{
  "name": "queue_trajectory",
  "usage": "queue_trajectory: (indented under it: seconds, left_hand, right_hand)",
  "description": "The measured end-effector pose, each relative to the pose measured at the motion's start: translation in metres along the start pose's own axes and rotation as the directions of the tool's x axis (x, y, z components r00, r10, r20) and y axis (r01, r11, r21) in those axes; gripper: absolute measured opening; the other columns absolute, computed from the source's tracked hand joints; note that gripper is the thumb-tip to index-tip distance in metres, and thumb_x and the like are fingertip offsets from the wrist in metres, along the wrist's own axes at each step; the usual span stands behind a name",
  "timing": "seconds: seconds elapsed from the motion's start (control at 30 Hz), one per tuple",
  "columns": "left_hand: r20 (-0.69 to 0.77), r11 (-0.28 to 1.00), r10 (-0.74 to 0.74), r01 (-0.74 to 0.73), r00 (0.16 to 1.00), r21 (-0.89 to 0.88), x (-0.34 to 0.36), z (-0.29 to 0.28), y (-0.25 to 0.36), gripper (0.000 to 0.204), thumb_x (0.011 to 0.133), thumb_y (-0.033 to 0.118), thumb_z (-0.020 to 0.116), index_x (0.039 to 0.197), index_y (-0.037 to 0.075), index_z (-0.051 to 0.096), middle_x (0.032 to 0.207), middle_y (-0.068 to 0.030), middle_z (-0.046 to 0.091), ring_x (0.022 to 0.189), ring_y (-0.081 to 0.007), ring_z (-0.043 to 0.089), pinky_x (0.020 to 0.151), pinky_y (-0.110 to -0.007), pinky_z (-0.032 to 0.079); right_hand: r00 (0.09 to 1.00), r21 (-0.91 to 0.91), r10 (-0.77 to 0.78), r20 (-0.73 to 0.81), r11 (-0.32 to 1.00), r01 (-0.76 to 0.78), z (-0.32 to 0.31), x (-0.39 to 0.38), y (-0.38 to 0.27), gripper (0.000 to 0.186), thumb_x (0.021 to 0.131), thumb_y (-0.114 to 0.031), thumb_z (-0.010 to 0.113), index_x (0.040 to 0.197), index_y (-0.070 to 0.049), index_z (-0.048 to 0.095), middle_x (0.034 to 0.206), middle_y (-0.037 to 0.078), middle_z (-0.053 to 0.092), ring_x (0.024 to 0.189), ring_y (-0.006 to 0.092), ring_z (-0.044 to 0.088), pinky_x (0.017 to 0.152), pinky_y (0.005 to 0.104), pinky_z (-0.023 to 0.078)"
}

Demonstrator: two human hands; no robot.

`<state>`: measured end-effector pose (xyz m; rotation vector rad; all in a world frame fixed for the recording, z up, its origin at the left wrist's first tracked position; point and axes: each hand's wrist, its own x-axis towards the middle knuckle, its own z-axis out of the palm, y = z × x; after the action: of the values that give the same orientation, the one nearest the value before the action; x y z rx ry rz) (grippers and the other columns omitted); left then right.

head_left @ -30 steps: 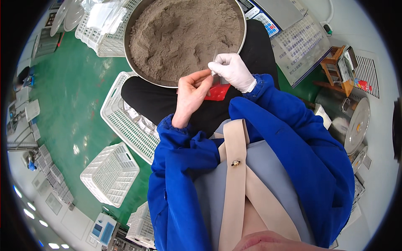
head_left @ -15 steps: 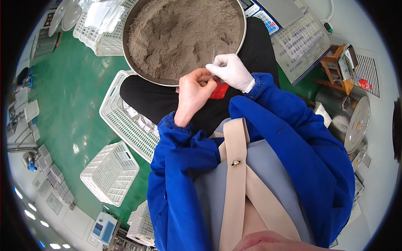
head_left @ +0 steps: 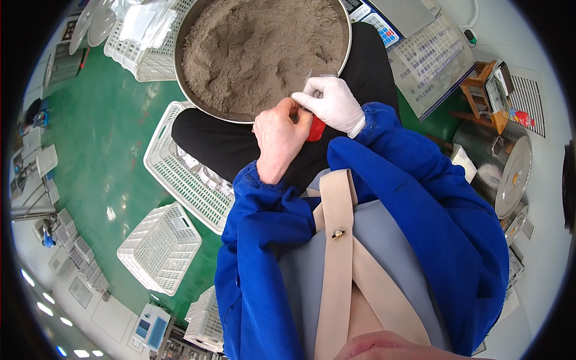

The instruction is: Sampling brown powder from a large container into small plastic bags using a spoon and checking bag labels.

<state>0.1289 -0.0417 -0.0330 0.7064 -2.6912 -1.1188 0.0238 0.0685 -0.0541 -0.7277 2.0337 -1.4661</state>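
My bare left hand (head_left: 279,143) and my white-gloved right hand (head_left: 333,105) meet over my lap, at the near edge of a round metal basin. Both have thumb and fingers pinched together, their tips almost touching. Between and below them shows a flat, shiny red piece (head_left: 315,129), mostly covered by the fingers. A bit of clear film (head_left: 313,74) sticks up beyond the right hand; whether it joins the red piece I cannot tell. The basin (head_left: 179,66) holds a heap of grey-brown powder (head_left: 258,54).
A white basket (head_left: 180,186) with small packets stands left of my legs, another white basket (head_left: 159,249) behind it. Clear bags (head_left: 147,24) fill a basket at the far left. A scale (head_left: 380,29) stands right of the basin; a wooden stool (head_left: 480,96) is farther right.
My left hand has turned slightly and covers more of the red piece. My right hand has barely shifted, and more clear film shows beyond it.
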Motion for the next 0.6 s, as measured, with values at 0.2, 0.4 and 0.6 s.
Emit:
queue_trajectory:
  seconds: [0.2,0.4,0.6]
  left_hand:
    - [0.003,1.000,-0.014,0.014,1.000,0.000,-0.001,0.004,-0.001,0.014,0.079,0.019,0.066,0.078,0.005,0.069,0.065,-0.0144,0.068,0.057,-0.0354,0.066,0.058,-0.045,0.054]
    - [-0.024,0.933,0.048,-0.036,0.999,0.358,-0.003,0.010,0.005,0.014,0.082,0.020,0.064,0.080,0.006,0.067,0.061,-0.0167,0.065,0.055,-0.0379,0.065,0.055,-0.048,0.052]
    - [-0.069,0.999,0.041,-0.039,0.997,0.030,-0.007,0.019,-0.004,0.015,0.083,0.018,0.065,0.086,0.003,0.068,0.064,-0.0149,0.067,0.058,-0.0355,0.067,0.057,-0.043,0.053]
  right_hand:
    - [0.997,0.044,0.079,0.015,0.996,-0.080,0.001,-0.001,0.005,0.028,0.084,-0.024,0.073,0.073,0.002,0.069,0.064,0.014,0.065,0.058,0.0207,0.066,0.055,0.0326,0.049]
    - [0.997,-0.008,0.071,-0.037,0.997,-0.071,0.003,-0.001,0.008,0.027,0.084,-0.025,0.074,0.075,0.000,0.069,0.065,0.015,0.066,0.059,0.0228,0.065,0.057,0.0336,0.050]
    - [0.996,0.004,0.094,-0.007,0.996,-0.094,0.002,-0.001,0.013,0.027,0.085,-0.023,0.073,0.073,0.000,0.067,0.064,0.012,0.065,0.058,0.0196,0.064,0.057,0.0327,0.050]
